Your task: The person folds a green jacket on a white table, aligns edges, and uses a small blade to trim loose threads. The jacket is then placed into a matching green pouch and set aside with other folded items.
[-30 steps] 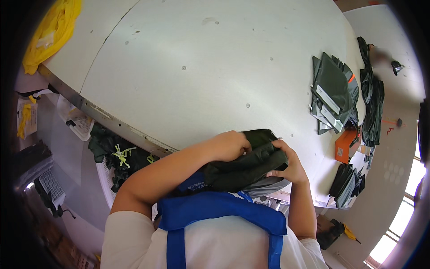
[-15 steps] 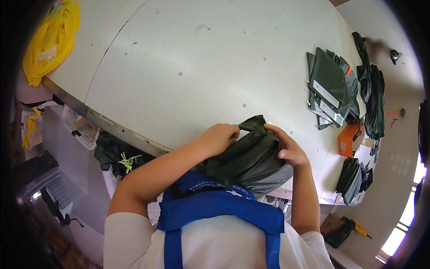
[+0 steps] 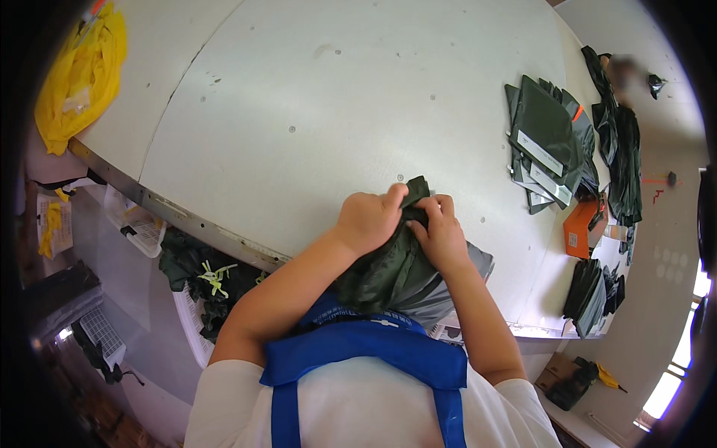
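The lower part of a dark green cloth (image 3: 392,272) was hidden behind a blue apron (image 3: 366,358) and both forearms. Its upper edge was pinched by the left hand (image 3: 370,218) and the right hand (image 3: 441,233), fingers clenched on it, at the near edge of the white table (image 3: 314,97). Folded dark green bags (image 3: 549,145) with pale rectangular labels were stacked at the right, an orange packet (image 3: 579,228) just below them. A yellow cloth (image 3: 78,75) was draped at the far left. Bins under the table were hard to make out.
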{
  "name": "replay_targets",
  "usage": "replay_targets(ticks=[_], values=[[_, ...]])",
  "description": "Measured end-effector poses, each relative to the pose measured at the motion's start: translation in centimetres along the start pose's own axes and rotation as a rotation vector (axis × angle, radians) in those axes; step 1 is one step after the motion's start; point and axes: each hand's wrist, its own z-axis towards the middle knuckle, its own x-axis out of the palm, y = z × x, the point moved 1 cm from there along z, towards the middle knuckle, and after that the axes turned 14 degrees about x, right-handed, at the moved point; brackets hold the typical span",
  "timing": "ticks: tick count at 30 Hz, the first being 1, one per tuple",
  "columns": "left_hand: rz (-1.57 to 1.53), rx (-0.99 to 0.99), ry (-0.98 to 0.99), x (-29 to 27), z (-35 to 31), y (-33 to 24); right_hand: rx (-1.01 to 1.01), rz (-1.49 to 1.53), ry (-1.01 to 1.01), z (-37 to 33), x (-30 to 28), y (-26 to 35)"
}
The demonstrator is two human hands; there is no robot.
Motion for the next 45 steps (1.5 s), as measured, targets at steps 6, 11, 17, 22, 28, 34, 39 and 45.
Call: replay_targets(ticks=[6,11,17,22,28,34,39,45], values=[[0.113,-0.016,0.200,-0.3,-1.8,0.6,0.385,0.207,-0.084,3.7,4.0,-2.6],[-0.181,-0.532,0.485,-0.7,-11.4,3.5,0.239,0.293,0.026,4.1,5.2,-3.3],[-1.167,-1.224,0.232,-0.4,-12.4,1.5,-0.342,0.327,0.123,-6.4,-0.8,0.9],[-1.004,-0.950,0.133,0.1,-8.8,0.4,-0.308,-0.011,-0.173,-7.2,1.5,2.9],[-0.227,-0.374,0.347,-2.4,-6.0,-3.0,-0.240,-0.165,-0.189,-5.9,3.6,2.8],[-0.175,-0.414,0.436,-2.9,-6.3,-2.6,-0.327,0.551,0.152,-3.8,3.0,0.3],[-0.241,-0.301,0.323,-1.8,-6.5,-2.7,-0.229,0.023,-0.033,-6.2,3.4,0.0],[-0.273,-0.239,0.411,1.3,-8.6,-0.9,-0.260,-0.412,0.129,-4.9,7.4,0.3]])
